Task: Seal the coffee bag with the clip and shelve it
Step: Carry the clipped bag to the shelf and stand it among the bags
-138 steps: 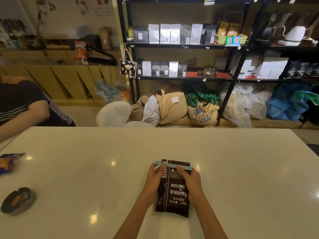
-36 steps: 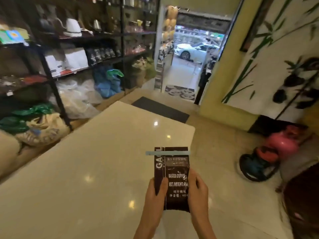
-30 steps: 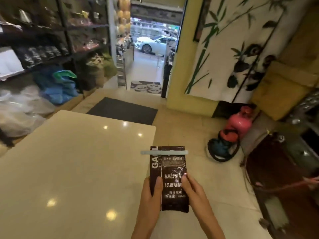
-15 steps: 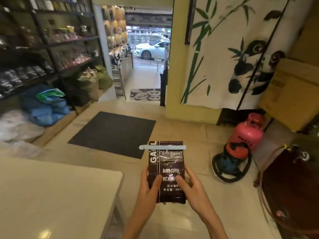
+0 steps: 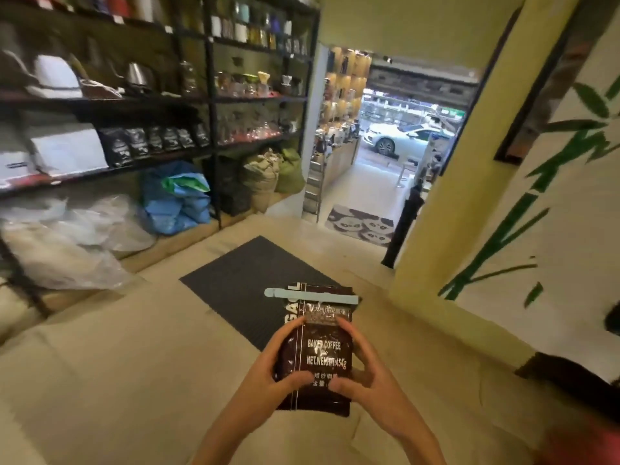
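Sealing done, by the look of it; pale blue clip point(image 5: 312, 297) clamped straight across the folded top of the coffee bag point(image 5: 317, 354), one end sticking out past the bag's left edge; no gap visible under the clip, though blur hides the fold itself.

Bag held upright in mid-air, resting on nothing; left hand point(image 5: 268, 374) wrapped round the bag's left edge, thumb pressed on the printed front low down; right hand point(image 5: 365, 374) mirroring on the right edge, thumb likewise on the front near the bottom lines of print; both hands closed on the bag, fingers behind it out of sight.

Shelving not yet done; black shelving point(image 5: 208, 129) well apart from the bag, up and to the left of it; row of dark bags point(image 5: 154, 142) on a middle shelf up there, a likely home for this one, judged only from the similar packs; white bags point(image 5: 67, 149) further left along that shelf; dark mat point(image 5: 241, 290) on the floor just behind and below the bag; doorway point(image 5: 396, 135) straight beyond the bag.

Left to do: closing the distance to the shelves, picking a free spot, setting the bag down upright, letting go; main risk a loose clip slipping if the bag gets squeezed on the way.
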